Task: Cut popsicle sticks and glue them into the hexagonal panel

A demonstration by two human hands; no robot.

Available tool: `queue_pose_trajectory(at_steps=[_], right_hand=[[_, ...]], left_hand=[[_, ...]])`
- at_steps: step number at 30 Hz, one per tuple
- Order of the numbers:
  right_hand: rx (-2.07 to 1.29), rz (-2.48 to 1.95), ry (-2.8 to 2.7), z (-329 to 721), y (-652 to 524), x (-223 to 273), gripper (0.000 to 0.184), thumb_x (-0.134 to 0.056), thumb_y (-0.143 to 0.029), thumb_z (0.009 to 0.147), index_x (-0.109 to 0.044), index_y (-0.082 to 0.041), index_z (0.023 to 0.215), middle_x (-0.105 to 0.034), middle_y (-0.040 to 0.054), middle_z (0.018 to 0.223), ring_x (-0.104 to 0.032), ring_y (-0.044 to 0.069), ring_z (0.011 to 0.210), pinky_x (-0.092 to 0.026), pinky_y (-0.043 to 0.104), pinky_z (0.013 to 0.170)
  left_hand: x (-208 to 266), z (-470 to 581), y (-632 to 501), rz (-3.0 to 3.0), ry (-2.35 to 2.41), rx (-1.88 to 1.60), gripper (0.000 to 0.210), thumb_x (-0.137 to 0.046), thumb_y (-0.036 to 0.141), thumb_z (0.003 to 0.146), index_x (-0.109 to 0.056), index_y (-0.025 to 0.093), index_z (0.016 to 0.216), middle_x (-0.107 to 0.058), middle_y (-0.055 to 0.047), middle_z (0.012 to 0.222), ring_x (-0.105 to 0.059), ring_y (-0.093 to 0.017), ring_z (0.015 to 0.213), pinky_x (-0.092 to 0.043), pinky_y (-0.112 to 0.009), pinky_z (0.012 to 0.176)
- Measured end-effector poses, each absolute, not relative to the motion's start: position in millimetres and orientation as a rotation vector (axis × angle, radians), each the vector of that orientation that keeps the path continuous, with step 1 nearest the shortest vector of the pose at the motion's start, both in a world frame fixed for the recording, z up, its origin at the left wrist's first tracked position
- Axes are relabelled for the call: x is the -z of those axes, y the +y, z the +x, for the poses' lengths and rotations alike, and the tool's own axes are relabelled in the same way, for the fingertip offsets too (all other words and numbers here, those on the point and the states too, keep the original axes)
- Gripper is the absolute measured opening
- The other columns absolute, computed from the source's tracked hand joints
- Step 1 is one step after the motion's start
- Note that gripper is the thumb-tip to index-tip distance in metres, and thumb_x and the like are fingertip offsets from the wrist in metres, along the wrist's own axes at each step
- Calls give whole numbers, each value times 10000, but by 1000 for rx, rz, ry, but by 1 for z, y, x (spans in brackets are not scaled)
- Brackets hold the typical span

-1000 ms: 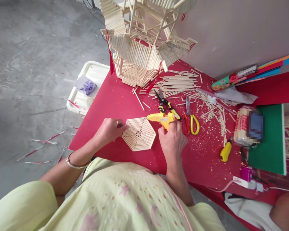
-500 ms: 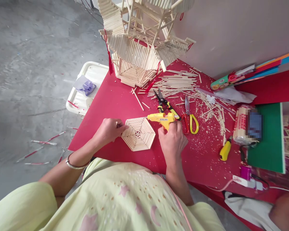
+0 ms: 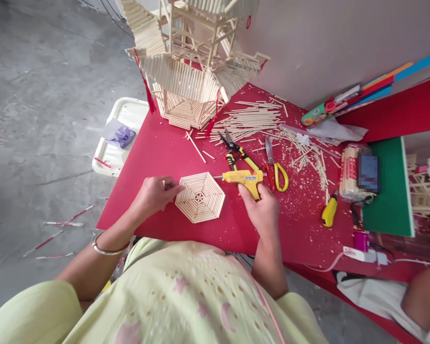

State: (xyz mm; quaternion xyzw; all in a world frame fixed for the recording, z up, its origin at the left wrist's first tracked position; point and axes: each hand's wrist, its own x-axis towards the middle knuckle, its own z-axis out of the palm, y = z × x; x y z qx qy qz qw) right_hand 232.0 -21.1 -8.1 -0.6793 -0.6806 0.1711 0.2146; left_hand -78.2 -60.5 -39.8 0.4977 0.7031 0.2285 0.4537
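A hexagonal panel of wooden sticks (image 3: 199, 198) lies flat on the red tabletop in front of me. My left hand (image 3: 154, 193) is at its left corner, thumb and finger pinched together. The pale end of a short wooden stick (image 3: 164, 182) shows between those fingers; most of it is hidden. My right hand (image 3: 263, 208) grips a yellow hot glue gun (image 3: 246, 179) by its handle. Its metal nozzle points left, close to the panel's upper right edge. Behind the glue gun lie black-and-yellow cutting pliers (image 3: 232, 152) and scissors with red and yellow handles (image 3: 280, 177).
A stick-built pagoda model (image 3: 186, 79) with red tassels stands at the back. Loose sticks (image 3: 252, 119) and shavings cover the table behind the tools. A yellow utility knife (image 3: 329, 211), a bagged stick bundle (image 3: 350, 172) and a power strip (image 3: 361, 255) are rightward. Another person's leg (image 3: 424, 298) shows lower right.
The glue gun has moved right relative to the panel, its nozzle now showing beyond the edge. My left hand stays at the left corner. The whole view has shifted slightly.
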Motion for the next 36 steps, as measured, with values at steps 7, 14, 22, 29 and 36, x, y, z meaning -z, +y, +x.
queue_pose_trajectory(at_steps=[7,14,22,29,36], right_hand=[[-776,-2136,-1565,332,-48,30,622,-534,-791,923,-704,-192,941,-671,26,711,-590,186,651,-435,291,626],[21,-2357,-1816,333,-62,22,559,-540,-599,1005,-745,-132,1235,-727,218,1144,-658,334,997,-446,386,743],[-58,-1313,-2083,228,-61,24,215,-654,-268,1015,-732,-193,1200,-748,105,1060,-687,228,988,-564,364,901],[-283,-1106,-2149,183,-62,62,255,-626,-182,1010,-693,-231,1251,-744,87,1104,-675,225,1031,-560,396,926],[-296,-1164,-2213,184,-60,69,223,-618,-188,1009,-717,-238,1202,-738,85,1091,-672,230,1014,-529,414,894]], left_hand=[[20,-98,-61,870,1363,-978,334,-845,342,734,-602,182,898,-772,-72,864,-673,-143,626,-566,-276,600],[-2,-106,-38,906,1306,-900,412,-853,398,795,-610,200,1062,-800,-133,1076,-792,-318,1000,-682,-385,683],[-4,-97,20,1610,1566,-552,304,-803,467,772,-751,171,822,-789,-94,975,-705,-204,840,-543,-283,639],[1,-74,45,1728,1517,-399,178,-742,349,728,-754,175,764,-649,22,628,-517,-106,602,-390,-247,567],[3,-65,51,1801,1459,-293,283,-643,265,757,-529,165,519,-421,42,510,-337,-81,542,-295,-256,530]])
